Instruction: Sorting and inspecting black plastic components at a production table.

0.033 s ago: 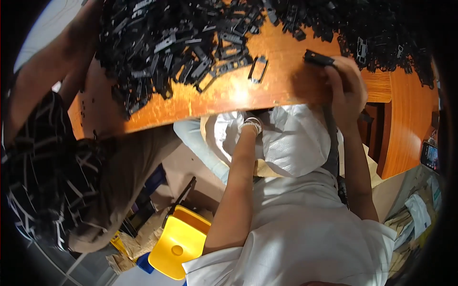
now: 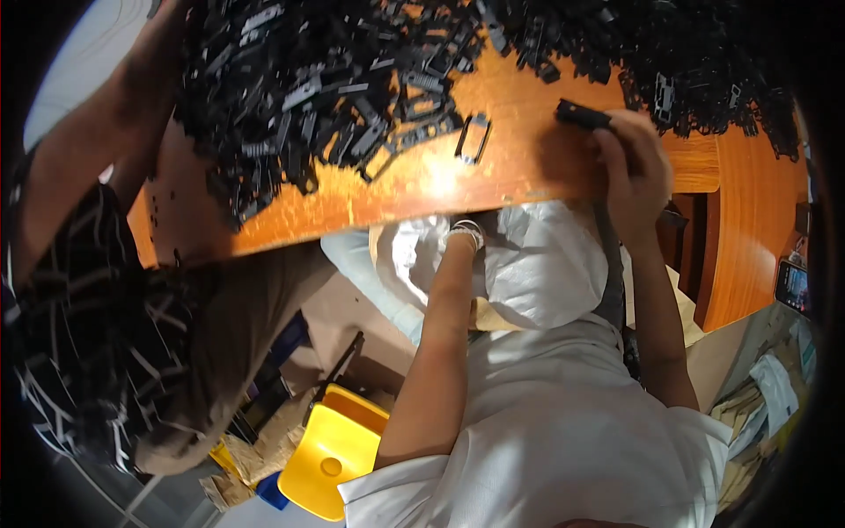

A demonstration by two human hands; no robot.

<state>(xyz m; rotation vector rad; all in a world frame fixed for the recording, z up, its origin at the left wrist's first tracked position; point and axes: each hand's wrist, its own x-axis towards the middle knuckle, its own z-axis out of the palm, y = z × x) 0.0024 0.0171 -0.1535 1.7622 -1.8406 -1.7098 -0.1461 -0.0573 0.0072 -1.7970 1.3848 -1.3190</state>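
Nothing had shifted since the earlier frame: both hands sat as before. The right hand [image 2: 632,163] rested on the edge of the orange surface [image 2: 519,172], its fingers closed around a black clip [image 2: 583,114], pressing it down where the wood gave support. Just beside it lay a lone frame [image 2: 473,138], apart from the big black heap [image 2: 352,79], within easy reach. The left hand [image 2: 464,234] was below the surface, tucked into a white bag [image 2: 537,264] on the lap; whether its fingers were closed I could not tell. Another person's arm [image 2: 97,150] leaned at the left.
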